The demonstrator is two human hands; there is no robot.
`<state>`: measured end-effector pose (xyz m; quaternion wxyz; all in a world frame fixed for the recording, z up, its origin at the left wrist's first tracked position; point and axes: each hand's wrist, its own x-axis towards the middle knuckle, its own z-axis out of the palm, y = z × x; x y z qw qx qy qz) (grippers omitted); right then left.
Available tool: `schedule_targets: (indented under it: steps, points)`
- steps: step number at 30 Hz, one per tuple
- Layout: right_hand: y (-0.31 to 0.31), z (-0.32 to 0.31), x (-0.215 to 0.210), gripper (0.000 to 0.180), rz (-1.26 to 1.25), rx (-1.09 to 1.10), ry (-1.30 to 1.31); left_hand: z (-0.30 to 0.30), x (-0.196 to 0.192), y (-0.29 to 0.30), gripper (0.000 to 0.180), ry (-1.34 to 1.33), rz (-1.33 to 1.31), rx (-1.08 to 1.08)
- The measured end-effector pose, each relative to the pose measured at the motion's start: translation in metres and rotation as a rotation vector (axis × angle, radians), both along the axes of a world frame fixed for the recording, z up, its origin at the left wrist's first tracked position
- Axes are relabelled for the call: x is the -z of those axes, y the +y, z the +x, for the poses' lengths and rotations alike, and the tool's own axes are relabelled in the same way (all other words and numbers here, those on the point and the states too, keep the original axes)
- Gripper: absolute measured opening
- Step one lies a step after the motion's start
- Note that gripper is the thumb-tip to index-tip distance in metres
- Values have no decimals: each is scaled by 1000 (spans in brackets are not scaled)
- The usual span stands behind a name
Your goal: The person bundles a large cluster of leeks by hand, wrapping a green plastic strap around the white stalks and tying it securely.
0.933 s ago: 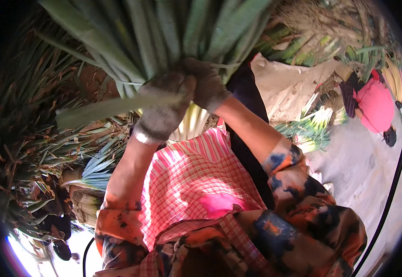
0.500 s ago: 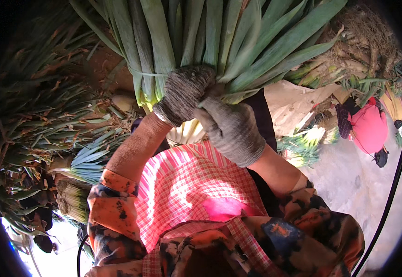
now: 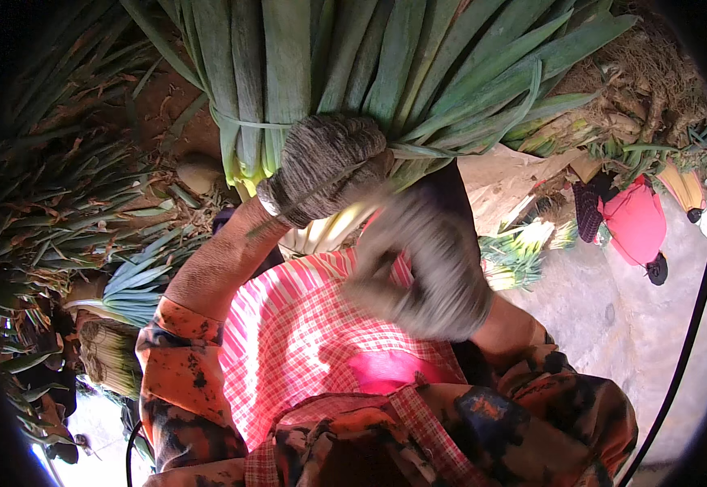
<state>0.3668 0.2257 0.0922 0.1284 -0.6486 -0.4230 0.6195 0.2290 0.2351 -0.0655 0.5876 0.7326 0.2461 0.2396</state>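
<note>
A large bundle of leeks (image 3: 288, 73) fans its broad green leaves away from me, with pale shafts (image 3: 333, 231) showing below my hands. My left hand (image 3: 329, 166), in a grey knitted glove, is closed around the bundle at the base of the leaves. A thin green leaf strip (image 3: 252, 124) runs across the leaves left of that hand, and a narrow strand crosses the glove. My right hand (image 3: 426, 260), gloved alike, is apart from the bundle over my checked apron (image 3: 305, 325). Motion smears its fingers, so anything in them cannot be made out.
Loose leek leaves (image 3: 69, 211) pile up at the left, beside smaller bundles (image 3: 110, 353). Rooted leeks (image 3: 645, 97) are heaped at the far right. Another bundle (image 3: 515, 256) lies on the pale floor (image 3: 597, 325). A person in pink (image 3: 636, 219) is farther right; a black cable (image 3: 686, 349) hangs nearer.
My right hand has pulled away from beside my left hand, back toward my apron. My left hand keeps its hold on the leeks, and a strand now shows across its glove.
</note>
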Motion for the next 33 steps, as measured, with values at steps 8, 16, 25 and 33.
schedule_targets:
  steps: [8,16,25,33]
  points:
    - [-32,43,37,20,105,-290,-564,-1,-8,7,29,-48,229,7]
    - [-68,47,68,25,-239,501,122,-21,-22,6,31,15,-437,-51]
    - [-76,66,35,22,-366,420,253,-38,-55,29,10,249,-32,106]
    - [-29,57,43,16,380,53,178,-61,-4,20,30,352,139,6]
